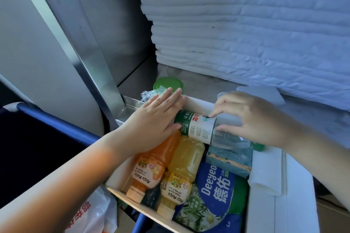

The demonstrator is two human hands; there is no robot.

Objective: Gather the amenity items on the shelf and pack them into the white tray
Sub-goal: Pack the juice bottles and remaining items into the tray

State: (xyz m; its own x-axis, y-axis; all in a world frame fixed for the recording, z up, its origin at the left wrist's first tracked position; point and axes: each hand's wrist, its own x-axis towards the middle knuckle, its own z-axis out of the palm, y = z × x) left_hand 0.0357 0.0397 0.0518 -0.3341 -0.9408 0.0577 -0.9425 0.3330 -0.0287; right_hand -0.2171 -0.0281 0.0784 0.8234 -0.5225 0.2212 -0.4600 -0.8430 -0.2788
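Furthest back, a tall stack of folded white towels (246,15) fills the upper right, resting on the grey steel shelf (189,79). Against the shelf's front edge sits the white foam tray (265,213), already holding several items. A blue and green soft pack of wipes printed "Deeyeo" (217,191) lies in its near right part. Across the far end lies a clear plastic water bottle with a green and white label (197,128), its green cap pointing right. The right hand (251,119) grasps this water bottle, fingers curled round its clear body. The left hand (157,117) lies flat with straight fingers, holding nothing, its palm against the bottle's base and its fingertips reaching the tray's far rim. Below it an orange juice bottle (151,166) and a yellow juice bottle (181,168) lie side by side, touching, caps toward the near wall. A teal printed carton (229,161) sits under the water bottle's neck. On the shelf beyond the left hand are a round green lid (168,83) and a crumpled clear wrapper (149,94).
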